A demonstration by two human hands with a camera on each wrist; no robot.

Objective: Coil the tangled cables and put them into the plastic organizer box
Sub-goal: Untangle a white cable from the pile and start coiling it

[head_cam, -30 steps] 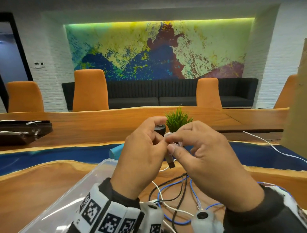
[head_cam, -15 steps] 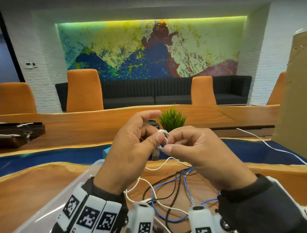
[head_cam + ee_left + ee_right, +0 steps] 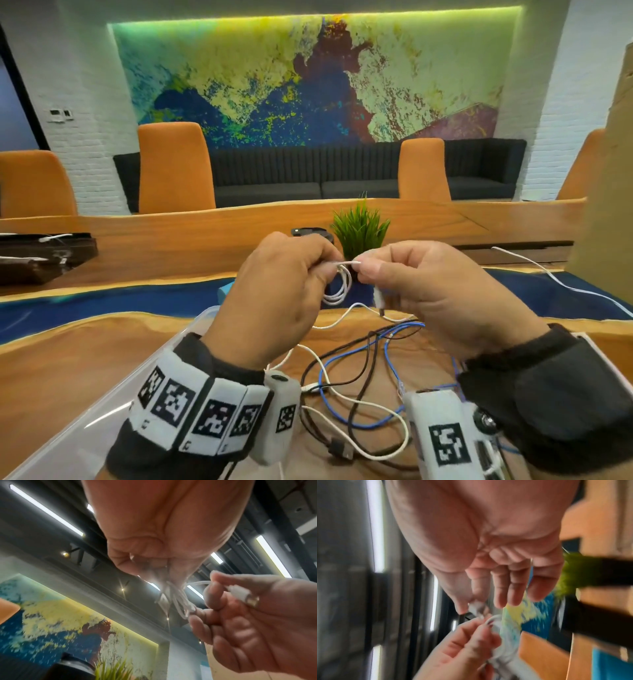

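Observation:
My left hand (image 3: 329, 270) pinches a small coil of white cable (image 3: 339, 289) whose loops hang below its fingertips. My right hand (image 3: 366, 270) pinches the same cable just beside it, a short taut stretch running between the two. The cable's plug end (image 3: 378, 301) hangs under the right fingers. In the left wrist view the white coil (image 3: 175, 600) dangles from the left fingers, and the right hand (image 3: 223, 595) holds the plug (image 3: 247, 596). The right wrist view is blurred. A tangle of blue, black and white cables (image 3: 359, 380) lies on the wooden table below. The clear plastic box (image 3: 202, 313) sits at lower left.
A green potted plant (image 3: 359, 233) and a black round object (image 3: 311, 233) stand just beyond my hands. A cardboard box (image 3: 609, 171) rises at the right, with a white cable (image 3: 548, 274) trailing from it. A dark tray (image 3: 41, 253) lies at the far left.
My hands have drawn a little apart, so a short length of white cable now spans between them. The loops hang lower from the left fingers, and the plug dangles under the right hand.

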